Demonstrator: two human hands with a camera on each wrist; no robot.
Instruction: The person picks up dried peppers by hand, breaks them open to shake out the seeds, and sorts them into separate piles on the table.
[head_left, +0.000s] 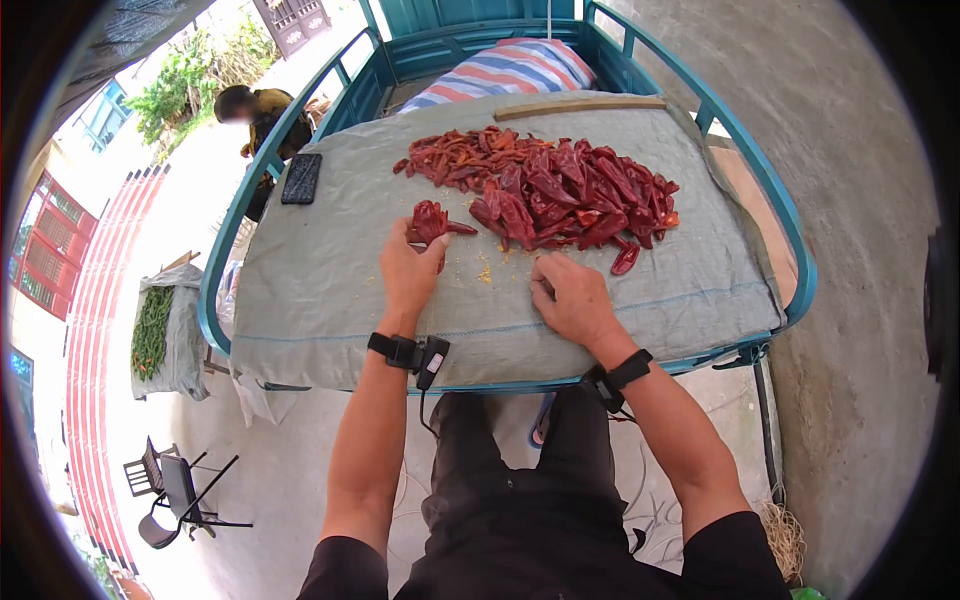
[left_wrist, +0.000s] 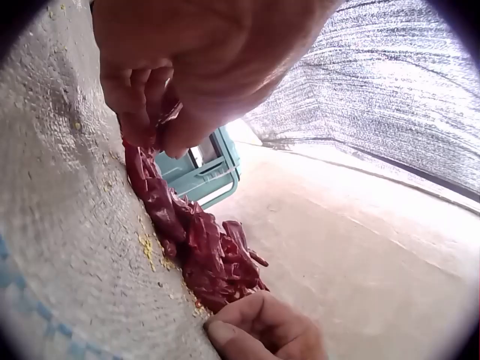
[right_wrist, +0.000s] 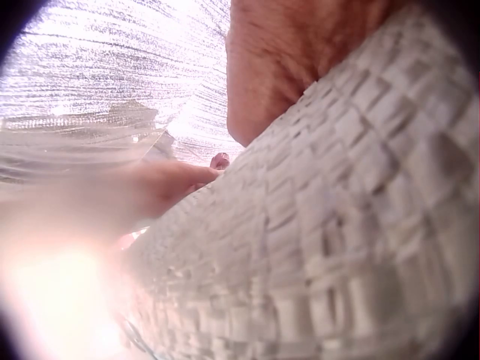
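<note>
The left hand [head_left: 410, 270] grips a small bunch of dark red dried peppers [head_left: 430, 220] on the grey woven sheet [head_left: 330, 270]. In the left wrist view that hand [left_wrist: 195, 67] has its fingertips down on red peppers [left_wrist: 161, 206]. To the right, the right hand [head_left: 575, 300] rests on the sheet with its fingers curled, just in front of the big pile of dark red peppers [head_left: 570, 190]; no pepper shows in it. Smaller, more orange pieces [head_left: 460, 155] lie at the pile's left. The right wrist view shows only part of the right hand [right_wrist: 285, 67] over the weave.
Yellow seeds [head_left: 486, 273] are scattered between the hands. A phone [head_left: 301, 179] lies at the sheet's left edge, a wooden strip [head_left: 580, 107] at the back. Teal rails [head_left: 750, 150] border the cart, with a striped bag [head_left: 510, 72] behind. A person [head_left: 270, 115] is beyond the left rail.
</note>
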